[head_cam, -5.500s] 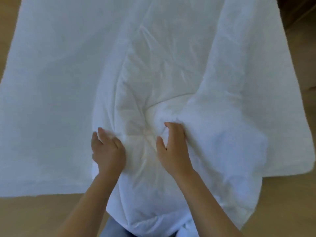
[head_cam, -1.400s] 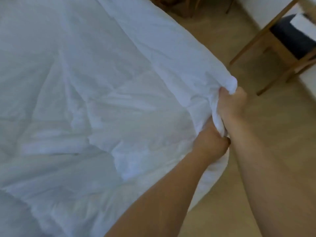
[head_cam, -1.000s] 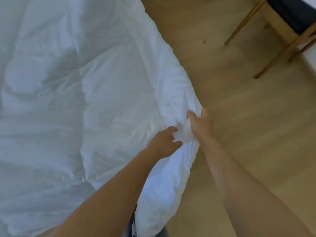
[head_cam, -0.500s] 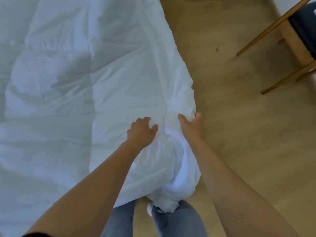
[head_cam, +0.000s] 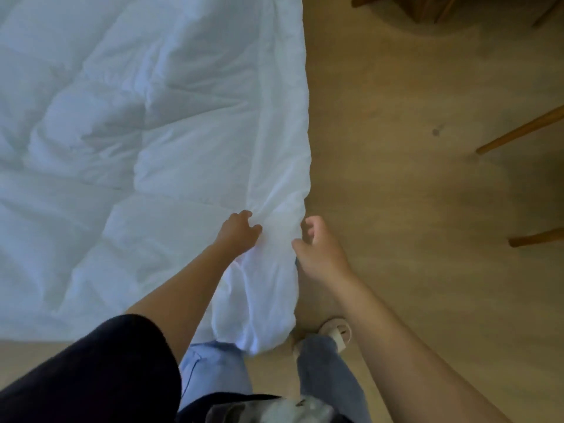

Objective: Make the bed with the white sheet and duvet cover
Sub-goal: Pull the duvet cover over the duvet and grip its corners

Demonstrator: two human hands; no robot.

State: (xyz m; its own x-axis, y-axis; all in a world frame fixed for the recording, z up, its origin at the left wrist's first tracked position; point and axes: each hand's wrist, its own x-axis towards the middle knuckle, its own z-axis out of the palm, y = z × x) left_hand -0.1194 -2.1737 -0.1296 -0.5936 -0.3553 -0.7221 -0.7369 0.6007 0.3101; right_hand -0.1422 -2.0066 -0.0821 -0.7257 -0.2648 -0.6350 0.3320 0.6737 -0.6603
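Note:
The white duvet point(head_cam: 146, 123) lies spread over the bed and fills the left half of the view. Its near right corner point(head_cam: 259, 315) hangs bunched down towards the floor in front of my legs. My left hand point(head_cam: 238, 233) is on top of the duvet near its right edge, fingers curled into a fold with creases radiating from it. My right hand point(head_cam: 317, 248) is just off the right edge, fingers loosely curled and apart, thumb touching the fabric but nothing clearly held. The sheet underneath is hidden.
Light wooden floor point(head_cam: 412, 209) runs along the right of the bed. Wooden chair legs point(head_cam: 518, 129) reach in from the right edge, and dark furniture point(head_cam: 406, 7) stands at the top. My jeans and a white shoe point(head_cam: 335, 331) are beside the hanging corner.
Both hands went from the middle of the duvet to its right corner, lifted and pulled it, then set it down. The right hand's grip on the edge has loosened since half a second ago.

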